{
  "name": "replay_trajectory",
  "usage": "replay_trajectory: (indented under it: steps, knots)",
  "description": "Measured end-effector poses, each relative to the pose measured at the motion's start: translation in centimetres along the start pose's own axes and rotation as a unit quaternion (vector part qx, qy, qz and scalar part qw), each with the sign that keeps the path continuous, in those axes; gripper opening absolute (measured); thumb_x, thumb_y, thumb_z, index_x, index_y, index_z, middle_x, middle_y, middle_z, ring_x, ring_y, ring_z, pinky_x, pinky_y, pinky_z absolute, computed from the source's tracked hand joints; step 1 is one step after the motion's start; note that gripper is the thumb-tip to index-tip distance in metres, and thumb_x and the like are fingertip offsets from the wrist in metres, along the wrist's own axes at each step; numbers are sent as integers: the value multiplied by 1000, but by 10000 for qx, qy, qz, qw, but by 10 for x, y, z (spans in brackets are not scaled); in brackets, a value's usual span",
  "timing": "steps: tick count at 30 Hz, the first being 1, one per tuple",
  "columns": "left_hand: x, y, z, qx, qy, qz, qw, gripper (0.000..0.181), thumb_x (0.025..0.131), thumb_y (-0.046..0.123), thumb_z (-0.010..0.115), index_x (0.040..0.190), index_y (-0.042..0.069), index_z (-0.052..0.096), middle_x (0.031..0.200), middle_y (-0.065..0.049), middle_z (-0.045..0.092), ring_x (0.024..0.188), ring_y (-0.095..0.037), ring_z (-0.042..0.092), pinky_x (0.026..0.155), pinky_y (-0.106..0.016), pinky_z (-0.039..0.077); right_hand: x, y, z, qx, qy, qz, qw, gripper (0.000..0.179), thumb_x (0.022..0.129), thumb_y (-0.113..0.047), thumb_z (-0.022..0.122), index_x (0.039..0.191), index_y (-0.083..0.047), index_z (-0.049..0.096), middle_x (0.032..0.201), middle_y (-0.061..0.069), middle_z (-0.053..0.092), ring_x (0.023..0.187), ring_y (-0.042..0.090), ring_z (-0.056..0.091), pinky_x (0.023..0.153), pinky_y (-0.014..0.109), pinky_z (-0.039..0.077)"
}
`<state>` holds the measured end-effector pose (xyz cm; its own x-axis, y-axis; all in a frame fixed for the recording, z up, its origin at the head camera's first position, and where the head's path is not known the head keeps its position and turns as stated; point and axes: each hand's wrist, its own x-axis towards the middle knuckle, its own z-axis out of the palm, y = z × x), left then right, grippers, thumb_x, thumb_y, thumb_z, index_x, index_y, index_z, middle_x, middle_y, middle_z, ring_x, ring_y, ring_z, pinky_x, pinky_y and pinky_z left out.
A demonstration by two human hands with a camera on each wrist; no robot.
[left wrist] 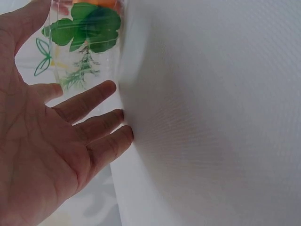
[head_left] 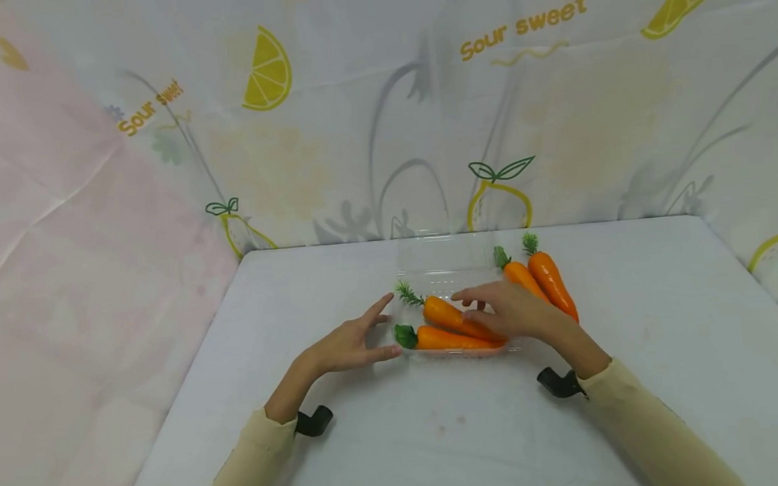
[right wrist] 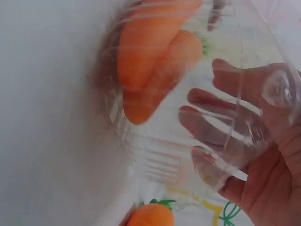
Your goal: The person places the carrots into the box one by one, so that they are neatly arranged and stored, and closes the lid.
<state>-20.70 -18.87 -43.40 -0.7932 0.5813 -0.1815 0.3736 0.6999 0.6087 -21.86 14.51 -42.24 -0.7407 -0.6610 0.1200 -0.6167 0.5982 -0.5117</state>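
A clear plastic box (head_left: 451,354) with its lid (head_left: 445,254) raised at the back holds two orange toy carrots. The front carrot (head_left: 455,338) has a broad leafy top (left wrist: 89,27); the rear carrot (head_left: 443,313) has a feathery green top (head_left: 408,294). My left hand (head_left: 347,345) is beside the box's left end, fingers spread and thumb pointing at the front corner, holding nothing. Over the box's right part hovers my right hand (head_left: 512,311), its fingers loosely bent above the carrots. The right wrist view shows those fingers through the clear wall, apart from the carrots.
Two more carrots, a slimmer one (head_left: 524,279) and a feathery-topped one (head_left: 553,286), lie on the white table (head_left: 651,315) right of the box. A printed cloth (head_left: 355,140) with lemons hangs behind the table's back edge. Black wrist mounts (head_left: 315,421) sit at both sleeve cuffs.
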Motion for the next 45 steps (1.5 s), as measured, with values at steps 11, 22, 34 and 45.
replay_trajectory:
  steps: [11, 22, 34, 45]
  knots:
    - [1, -1, 0, -40, 2, 39, 10000, 96, 88, 61, 63, 160, 28, 9, 146, -8, 50, 134, -31, 44, 108, -54, 33, -13, 10, -18, -261, 1538, 73, 9877, 37, 87, -17, 78, 121, -11, 68, 94, -2, 71, 79, 13, 62, 62, 28, 50]
    - [0, -1, 0, -2, -10, 17, 10000, 96, 89, 60, 63, 160, 27, 8, 145, -8, 50, 133, -30, 45, 108, -54, 33, -29, 23, -27, -494, 2289, 566, 9705, 31, 87, -24, 78, 115, -13, 73, 83, -4, 70, 68, 11, 58, 60, 32, 45]
    - [0, 0, -1, 4, -25, -15, 10000, 96, 88, 60, 63, 160, 28, 8, 145, -7, 50, 134, -30, 44, 109, -53, 32, -43, 35, -33, -489, 2527, 910, 9620, 30, 86, -19, 79, 113, -9, 71, 85, 2, 70, 72, 18, 64, 58, 33, 47]
    - [1, 0, -1, -11, -34, -43, 10000, 96, 88, 59, 64, 160, 28, 9, 144, -7, 51, 133, -30, 45, 109, -53, 32, -56, 52, -34, -611, 2551, 1244, 9569, 36, 83, -23, 81, 114, -7, 70, 85, 6, 71, 70, 22, 63, 50, 27, 43]
